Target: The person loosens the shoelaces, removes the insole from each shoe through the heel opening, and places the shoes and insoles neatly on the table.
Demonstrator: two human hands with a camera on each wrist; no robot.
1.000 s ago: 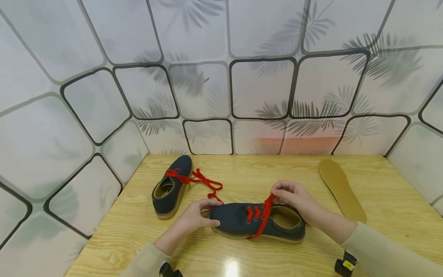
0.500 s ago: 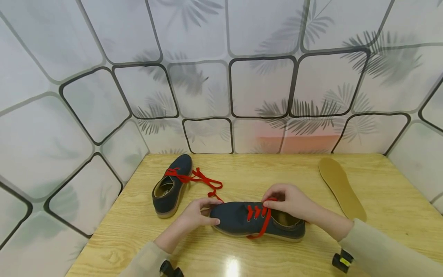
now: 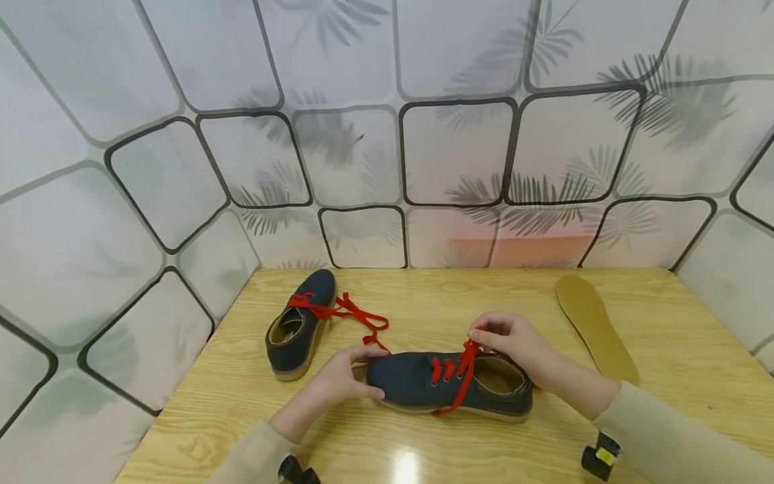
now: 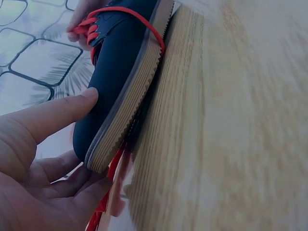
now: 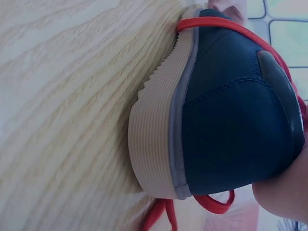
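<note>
A navy shoe (image 3: 411, 382) with a tan ridged sole lies sideways in front of me, its toe to the left. My left hand (image 3: 341, 376) grips the toe, thumb on the near side and fingers round the tip, as the left wrist view also shows. Above the shoe's opening, my right hand (image 3: 510, 339) pinches the red shoelace (image 3: 468, 359) and draws it up from the top eyelets. One lace end drapes down the near side of the shoe. In the right wrist view the heel (image 5: 226, 134) fills the middle, and the right fingertips are hidden.
A second navy shoe (image 3: 296, 343) with long red laces (image 3: 357, 312) stands at the back left; its laces trail toward the held shoe. A tan insole (image 3: 595, 326) lies at the back right on the wooden table (image 3: 683, 336). Patterned cloth walls (image 3: 363, 161) enclose the back and sides.
My right hand dipped left and down to the top eyelets, then rose back to the right, pulling the red lace up. The left hand and the shoe stay in place.
</note>
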